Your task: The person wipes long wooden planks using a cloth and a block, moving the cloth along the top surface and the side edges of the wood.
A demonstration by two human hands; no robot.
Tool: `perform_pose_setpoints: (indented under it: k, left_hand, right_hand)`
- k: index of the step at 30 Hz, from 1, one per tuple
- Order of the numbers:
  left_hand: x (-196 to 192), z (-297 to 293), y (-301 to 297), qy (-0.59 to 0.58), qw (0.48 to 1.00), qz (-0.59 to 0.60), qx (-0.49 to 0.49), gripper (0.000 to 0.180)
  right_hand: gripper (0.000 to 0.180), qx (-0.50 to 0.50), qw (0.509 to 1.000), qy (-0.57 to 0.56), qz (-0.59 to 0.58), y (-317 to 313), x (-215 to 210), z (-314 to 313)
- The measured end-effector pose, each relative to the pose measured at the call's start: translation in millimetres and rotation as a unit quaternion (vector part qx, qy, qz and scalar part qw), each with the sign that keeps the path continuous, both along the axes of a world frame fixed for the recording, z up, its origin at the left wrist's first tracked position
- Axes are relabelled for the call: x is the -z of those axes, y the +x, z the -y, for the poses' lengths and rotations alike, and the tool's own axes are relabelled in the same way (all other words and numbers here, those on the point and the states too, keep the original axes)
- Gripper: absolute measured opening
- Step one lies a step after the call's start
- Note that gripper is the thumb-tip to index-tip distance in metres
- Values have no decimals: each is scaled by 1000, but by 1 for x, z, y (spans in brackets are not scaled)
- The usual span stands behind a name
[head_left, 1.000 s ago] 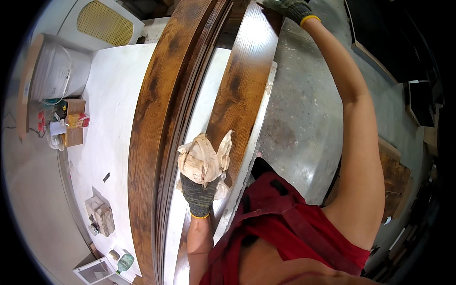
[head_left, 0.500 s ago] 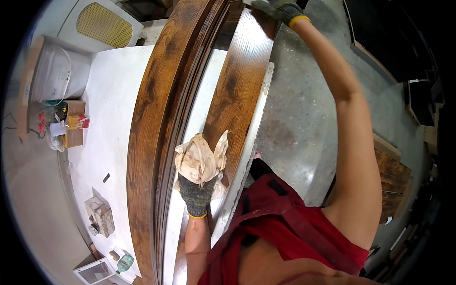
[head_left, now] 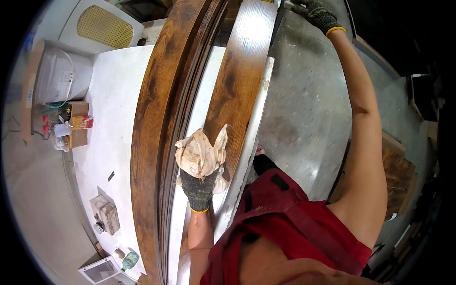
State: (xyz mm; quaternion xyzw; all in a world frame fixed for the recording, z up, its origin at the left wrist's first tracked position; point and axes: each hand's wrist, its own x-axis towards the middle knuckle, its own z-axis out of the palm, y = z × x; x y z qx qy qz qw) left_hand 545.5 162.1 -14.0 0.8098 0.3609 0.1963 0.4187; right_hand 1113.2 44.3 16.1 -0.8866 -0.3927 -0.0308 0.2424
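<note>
My left hand (head_left: 198,190), in a dark knitted glove with a yellow cuff edge, is closed on a bunched cream rag (head_left: 197,154). The rag rests on a long brown wood-grain board (head_left: 235,90), and a loose flap of it hangs to the right. At the upper right my right hand (head_left: 318,14), in a matching glove, is stretched out beyond the board's right edge, above the floor. Its fingers look closed round a pale thing at the picture's top edge, mostly cut off and too small to name.
Left of the board stands a stack of similar boards (head_left: 159,99) on a white table (head_left: 114,95). Along the table's left lie a white bucket (head_left: 59,76), a small box with bottles (head_left: 78,123), a stone-like block (head_left: 105,213) and a green jar (head_left: 129,261). Grey concrete floor (head_left: 304,109) lies right.
My right hand has moved right, off the far end of the board and out over the floor. My left hand and the rag stay almost in place.
</note>
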Motion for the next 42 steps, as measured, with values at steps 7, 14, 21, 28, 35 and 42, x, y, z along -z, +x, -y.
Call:
perform_pose_setpoints:
  k: [7, 14, 21, 28, 35, 42]
  left_hand:
    - [6, -5, -6, -24, 999, 21, -22, 90]
    - [5, -8, -2, -16, 1000, -17, -3, 89]
    - [-5, -6, -1, -41, 999, -15, -13, 86]
    - [-10, -7, 7, -6, 1000, -21, 19, 81]
    - [-2, -3, -2, -19, 999, -29, -38, 91]
    - [-5, -6, 11, 28, 1000, 12, 2, 82]
  right_hand:
    - [41, 83, 974, 173, 121, -56, 32, -38]
    - [44, -51, 951, 128, 276, -219, 50, 20]
    - [45, -27, 948, 31, 315, -219, 65, 27]
    - [47, 105, 981, 118, 113, -12, 64, -18]
    - [51, 120, 975, 188, 14, -35, 36, -44]
    - [33, 56, 956, 217, 187, -104, 38, -12]
